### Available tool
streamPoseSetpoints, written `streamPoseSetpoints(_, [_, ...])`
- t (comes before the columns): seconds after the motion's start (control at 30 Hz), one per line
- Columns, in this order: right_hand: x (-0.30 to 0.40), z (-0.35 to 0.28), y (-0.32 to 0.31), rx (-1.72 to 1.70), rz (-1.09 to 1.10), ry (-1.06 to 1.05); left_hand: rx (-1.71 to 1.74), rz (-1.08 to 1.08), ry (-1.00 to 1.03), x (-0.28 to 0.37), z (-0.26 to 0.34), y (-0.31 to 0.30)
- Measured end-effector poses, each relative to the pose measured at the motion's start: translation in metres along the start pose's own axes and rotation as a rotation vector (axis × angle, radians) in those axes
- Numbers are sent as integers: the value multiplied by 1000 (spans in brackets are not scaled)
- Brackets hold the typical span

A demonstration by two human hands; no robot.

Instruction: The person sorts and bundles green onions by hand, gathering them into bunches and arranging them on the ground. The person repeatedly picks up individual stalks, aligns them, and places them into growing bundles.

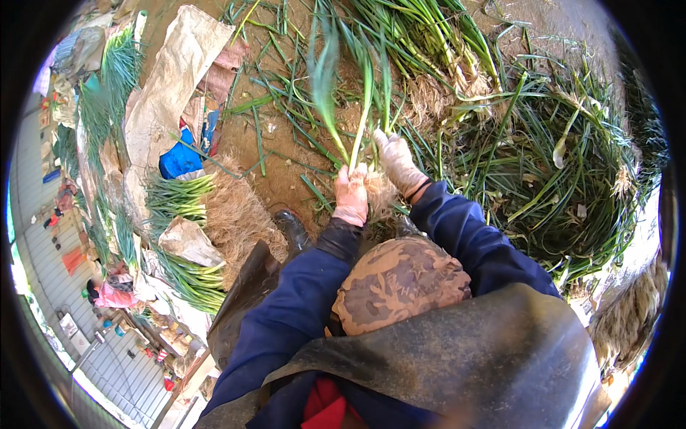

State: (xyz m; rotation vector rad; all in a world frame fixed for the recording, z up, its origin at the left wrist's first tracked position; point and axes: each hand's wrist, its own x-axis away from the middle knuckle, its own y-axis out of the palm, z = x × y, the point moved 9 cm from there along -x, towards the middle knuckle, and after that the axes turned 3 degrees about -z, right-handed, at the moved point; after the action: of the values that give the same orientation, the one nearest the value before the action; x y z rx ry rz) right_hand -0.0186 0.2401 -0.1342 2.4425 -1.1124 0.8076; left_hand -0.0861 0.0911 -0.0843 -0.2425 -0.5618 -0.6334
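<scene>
My left hand [351, 197], in a thin pale glove, grips the white lower stems of a few green onions [362, 120]; their green leaves stretch away from me, one blurred. Close beside it my right hand [397, 161], gloved too, has its fingers closed around another green onion stalk [386, 99]. Pale stringy roots [380, 189] show between and below the hands. Beyond the hands a bunch of untrimmed green onions [437, 40] lies on the ground, with its shaggy roots [429, 99] towards me.
A large heap of stripped onion leaves [557, 177] lies on the right. Stacked green onions [179, 198] with brown roots [236, 214] sit on the left, near a pale sack [171, 86]. Loose leaves litter the dirt floor [236, 137]. A camouflage-patterned cushion [402, 284] rests before my body; another person [112, 289] is far left.
</scene>
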Motion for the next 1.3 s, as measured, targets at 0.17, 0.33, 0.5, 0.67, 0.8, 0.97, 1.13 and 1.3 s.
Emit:
streamPoseSetpoints(0.17, [-41, 39, -15, 1, -13, 2, 471, -71, -223, -7, -2, 23])
streamPoseSetpoints(0.33, [33, -43, 10, 388, -396, 83, -45, -73, -123, 1, -7, 2])
streamPoseSetpoints(0.5, [47, -30, -3, 493, -260, -40, 45, -32, -188, 0, -16, 0])
streamPoseSetpoints(0.67, [-15, 46, -106, -498, 279, -14, 226, -150, -148, -1, 0, 3])
streamPoseSetpoints(0.8, [-4, -2, -18, -331, -376, 304, 450, -284, -301, 24, 5, 21])
streamPoseSetpoints(0.97, [-8, -54, 8, 47, -260, 142, 443, -186, -306, 25, -9, 27])
streamPoseSetpoints(1.13, [-7, -73, 0, 912, -22, -286, 127, -85, -235, 23, -16, 18])
streamPoseSetpoints(1.3, [29, -32, -38, -157, -204, 148, 793, -306, -297, 16, -19, 31])
